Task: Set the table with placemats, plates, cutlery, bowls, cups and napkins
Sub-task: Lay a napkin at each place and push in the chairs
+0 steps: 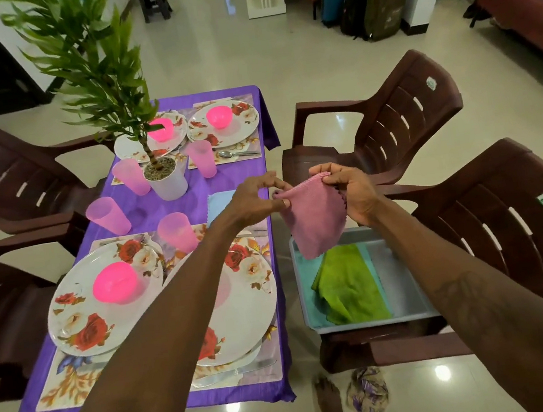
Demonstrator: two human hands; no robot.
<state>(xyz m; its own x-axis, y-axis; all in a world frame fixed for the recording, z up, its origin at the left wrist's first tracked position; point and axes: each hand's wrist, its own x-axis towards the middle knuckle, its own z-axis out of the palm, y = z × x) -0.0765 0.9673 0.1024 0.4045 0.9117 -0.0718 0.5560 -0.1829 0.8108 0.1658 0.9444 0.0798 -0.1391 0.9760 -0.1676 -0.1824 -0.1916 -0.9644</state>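
Note:
Both hands hold a pink napkin (313, 221) up in the air above the table's right edge and a grey tray (402, 292). My left hand (255, 201) pinches its left top corner, my right hand (347, 189) pinches the right top corner. A green napkin (349, 285) lies in the tray on a light blue one. Another light blue napkin (218, 206) lies on the purple tablecloth (167, 209). Floral plates (80, 310) on placemats carry pink bowls (114, 283). Pink cups (107, 215) stand around. My left arm hides part of the near right plate.
A potted plant (162, 175) in a white pot stands mid-table. Brown plastic chairs (493, 221) surround the table; the tray sits on the near right chair's seat. Spoons (239, 153) lie by the far right plate. A crumpled cloth (367, 393) lies on the floor by my feet.

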